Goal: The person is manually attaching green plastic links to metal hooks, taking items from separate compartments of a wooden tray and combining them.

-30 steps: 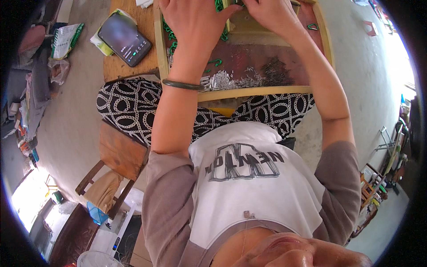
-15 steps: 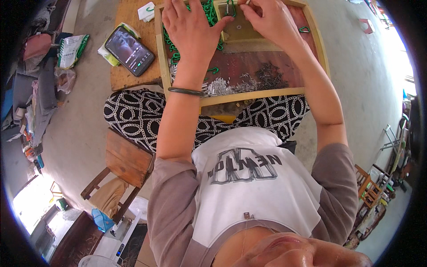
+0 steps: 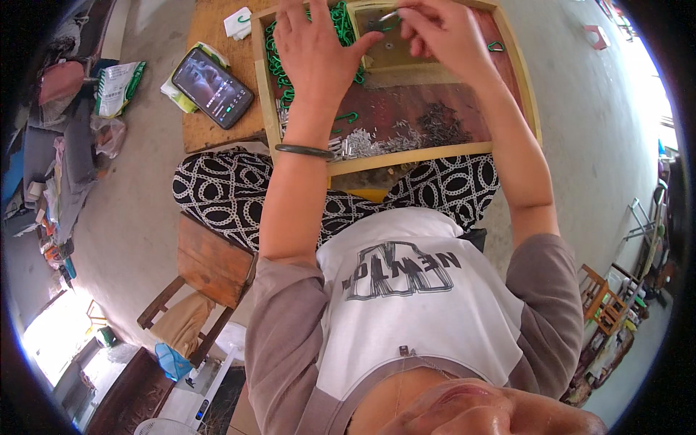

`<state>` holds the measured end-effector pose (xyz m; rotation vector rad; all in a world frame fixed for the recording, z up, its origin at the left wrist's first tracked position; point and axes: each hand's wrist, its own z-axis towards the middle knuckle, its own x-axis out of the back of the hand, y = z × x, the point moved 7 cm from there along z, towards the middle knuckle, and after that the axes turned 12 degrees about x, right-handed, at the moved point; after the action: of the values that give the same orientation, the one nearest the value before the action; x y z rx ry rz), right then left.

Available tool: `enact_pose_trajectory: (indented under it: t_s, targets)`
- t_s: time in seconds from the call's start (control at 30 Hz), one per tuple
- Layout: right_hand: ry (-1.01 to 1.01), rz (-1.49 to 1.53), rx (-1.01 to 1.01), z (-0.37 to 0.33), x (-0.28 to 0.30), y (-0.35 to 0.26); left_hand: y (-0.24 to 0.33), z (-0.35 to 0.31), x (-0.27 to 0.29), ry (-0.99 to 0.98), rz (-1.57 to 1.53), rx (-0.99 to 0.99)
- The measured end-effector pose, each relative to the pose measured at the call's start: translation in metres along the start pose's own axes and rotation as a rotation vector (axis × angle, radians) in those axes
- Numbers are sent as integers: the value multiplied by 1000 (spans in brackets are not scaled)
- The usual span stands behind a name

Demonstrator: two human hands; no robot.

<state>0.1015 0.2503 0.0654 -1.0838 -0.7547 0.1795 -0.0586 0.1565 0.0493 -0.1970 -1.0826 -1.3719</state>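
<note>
My left hand [image 3: 315,54] lies over the left part of a shallow wooden tray [image 3: 428,154], fingers spread and thumb stretched to the right. Green carabiners [image 3: 274,59] are heaped under and around it. My right hand [image 3: 444,35] is pinched at the tray's far side, beside a small green carabiner with a silver bar [image 3: 388,16]; motion blurs the piece, but its silver end meets the fingertips. Below them sits a framed olive-coloured panel [image 3: 391,54]. Small silver pins [image 3: 359,143] and dark little pins [image 3: 442,125] lie along the tray's near side.
A single carabiner [image 3: 495,46] rests at the tray's right. On the wooden table [image 3: 196,134], a phone [image 3: 212,87] lies on a green-white packet, with a white paper [image 3: 238,23] behind it. A wooden chair [image 3: 210,261] stands at left.
The carabiner has gone from upright near my left thumb to tilted toward my right fingertips. My right hand has turned slightly, its fingers more visible. My left hand is nearly still.
</note>
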Motion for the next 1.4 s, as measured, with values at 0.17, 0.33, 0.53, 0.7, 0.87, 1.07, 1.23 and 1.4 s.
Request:
enact_pose_trajectory:
  t_s: [0.17, 0.33, 0.53, 0.7, 0.87, 1.07, 1.23, 1.4]
  targets:
    - [347, 46, -45, -16, 85, 45, -3, 2, 72, 361, -234, -227]
    - [664, 103, -11, -34, 117, 81, -121, -39, 131, 235, -301, 119]
    - [751, 17, 86, -35, 113, 74, -153, -64, 131, 109, -51, 150]
    - [730, -30, 72, -35, 109, 85, -155, -62, 118, 101, -38, 44]
    - [682, -29, 114, -33, 103, 88, -147, -66, 116, 80, -72, 18]
    - [675, 44, 120, -34, 91, 85, -139, -77, 98, -75, -34, 31]
    - [650, 45, 124, -33, 91, 84, -132, -76, 92, -74, -54, -13]
    - [609, 14, 142, -32, 91, 82, -132, -80, 86, -117, -26, -7]
